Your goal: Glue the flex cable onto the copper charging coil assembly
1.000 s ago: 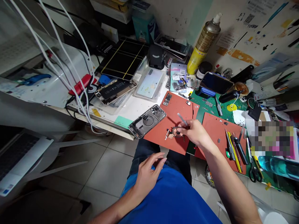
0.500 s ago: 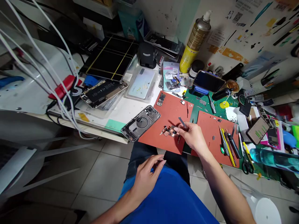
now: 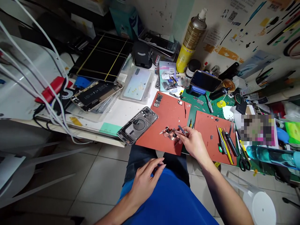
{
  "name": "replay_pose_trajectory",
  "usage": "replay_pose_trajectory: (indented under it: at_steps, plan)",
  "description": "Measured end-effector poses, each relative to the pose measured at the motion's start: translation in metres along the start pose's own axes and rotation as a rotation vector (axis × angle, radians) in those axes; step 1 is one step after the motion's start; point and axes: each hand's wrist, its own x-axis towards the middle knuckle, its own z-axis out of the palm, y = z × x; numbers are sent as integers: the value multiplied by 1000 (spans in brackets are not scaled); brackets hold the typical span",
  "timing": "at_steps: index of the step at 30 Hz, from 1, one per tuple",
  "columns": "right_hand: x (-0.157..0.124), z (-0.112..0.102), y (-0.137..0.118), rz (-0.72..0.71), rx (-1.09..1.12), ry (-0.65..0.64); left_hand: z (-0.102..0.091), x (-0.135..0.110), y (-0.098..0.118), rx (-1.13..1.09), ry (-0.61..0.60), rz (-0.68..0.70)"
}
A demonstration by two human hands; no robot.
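Observation:
My right hand (image 3: pixel 193 142) pinches a pair of grey metal tweezers (image 3: pixel 182 130), whose back end sticks up past the fingers. Right at the fingertips, on the left red-brown mat (image 3: pixel 150 137), lies a round copper charging coil (image 3: pixel 172 135) with its flex cable; the tweezer tips are hidden. My left hand (image 3: pixel 146 178) hovers over my lap, bent at the fingers, with a small gap between thumb and fingertips and nothing visible in it. A stripped phone housing (image 3: pixel 137 125) lies left of the coil, partly on the mat. A small circuit board (image 3: pixel 157 100) rests at the mat's upper corner.
To the right, a second red-brown mat (image 3: pixel 203 125) carries pens and screwdrivers (image 3: pixel 225 140), with scissors (image 3: pixel 244 163) beside them. A phone on a stand (image 3: pixel 205 82) and a spray can (image 3: pixel 191 40) stand behind. White cables (image 3: pixel 56 106) hang at the left.
The view has shifted slightly, so the bench sits a little further left. My right hand remains at the coil, more of which now shows. My left hand has hardly moved.

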Motion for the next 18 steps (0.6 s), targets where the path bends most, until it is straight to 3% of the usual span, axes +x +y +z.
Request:
replay_pose_trajectory:
  at_steps: [5, 12, 18]
  plan:
    - [-13, -12, 5, 3, -21, 176, -6, 4, -1, 72, -16, 68]
    - [-35, -38, 15, -121, 487, 414, -13, 26, -6, 278, 52, 312]
    - [-26, -24, 25, -115, 824, 465, -11, 36, -12, 327, 41, 345]
